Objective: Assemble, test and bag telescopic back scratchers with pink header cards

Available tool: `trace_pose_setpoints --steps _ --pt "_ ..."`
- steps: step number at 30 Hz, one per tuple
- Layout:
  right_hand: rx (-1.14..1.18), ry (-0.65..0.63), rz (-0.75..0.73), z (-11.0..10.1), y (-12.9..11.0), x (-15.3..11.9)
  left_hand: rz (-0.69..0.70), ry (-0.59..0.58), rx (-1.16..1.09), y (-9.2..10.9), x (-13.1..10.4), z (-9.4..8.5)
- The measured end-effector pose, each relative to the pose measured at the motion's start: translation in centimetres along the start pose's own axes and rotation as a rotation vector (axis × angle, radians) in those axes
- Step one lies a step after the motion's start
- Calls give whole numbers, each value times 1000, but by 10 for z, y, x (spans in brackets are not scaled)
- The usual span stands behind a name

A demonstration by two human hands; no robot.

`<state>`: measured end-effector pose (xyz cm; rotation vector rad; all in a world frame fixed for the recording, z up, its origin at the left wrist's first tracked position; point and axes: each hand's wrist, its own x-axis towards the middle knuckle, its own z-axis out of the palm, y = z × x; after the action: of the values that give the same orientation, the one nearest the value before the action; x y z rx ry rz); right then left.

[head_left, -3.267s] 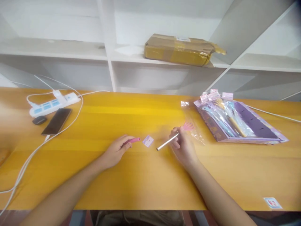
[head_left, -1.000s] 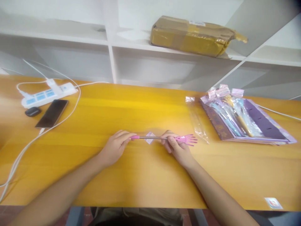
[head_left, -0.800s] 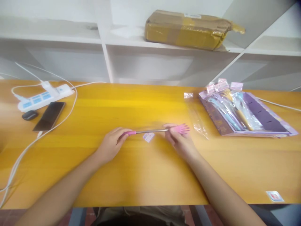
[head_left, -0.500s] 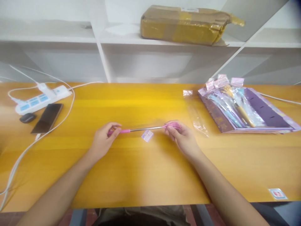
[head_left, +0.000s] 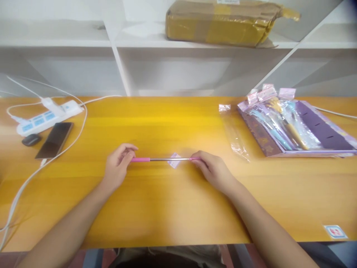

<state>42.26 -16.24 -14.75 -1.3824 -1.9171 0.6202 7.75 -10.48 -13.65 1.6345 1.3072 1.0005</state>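
A pink back scratcher (head_left: 160, 159) with a thin metal shaft is held level across the table between both hands. My left hand (head_left: 118, 163) is closed around its pink handle. My right hand (head_left: 213, 167) pinches the pink head end, and the fingers hide most of the head. Beneath the shaft lies a small purple card (head_left: 174, 162), partly covered by it. To the right of my right hand a clear plastic sleeve (head_left: 235, 137) rests flat on the wooden table (head_left: 156, 208).
An open purple box (head_left: 329, 130) at the right holds several wrapped back scratchers (head_left: 287, 128). At the left are a power strip (head_left: 50, 117), a phone (head_left: 55, 140), a black case (head_left: 31, 140) and white cables. A taped parcel (head_left: 220, 24) sits on the shelf; a sticker (head_left: 335, 232) lies front right.
The back scratcher has come level and shifted slightly left, its shaft now over the card. My right hand has turned, its fingers now covering the head. The camera view has shifted slightly.
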Motion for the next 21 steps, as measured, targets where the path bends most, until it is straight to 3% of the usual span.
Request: trace_pose_setpoints --steps 11,21 --pt "20 31 -42 6 1 -3 50 -57 -101 -6 -9 5" --pt "14 19 -127 14 -7 -10 187 -110 -109 -1 -22 12"
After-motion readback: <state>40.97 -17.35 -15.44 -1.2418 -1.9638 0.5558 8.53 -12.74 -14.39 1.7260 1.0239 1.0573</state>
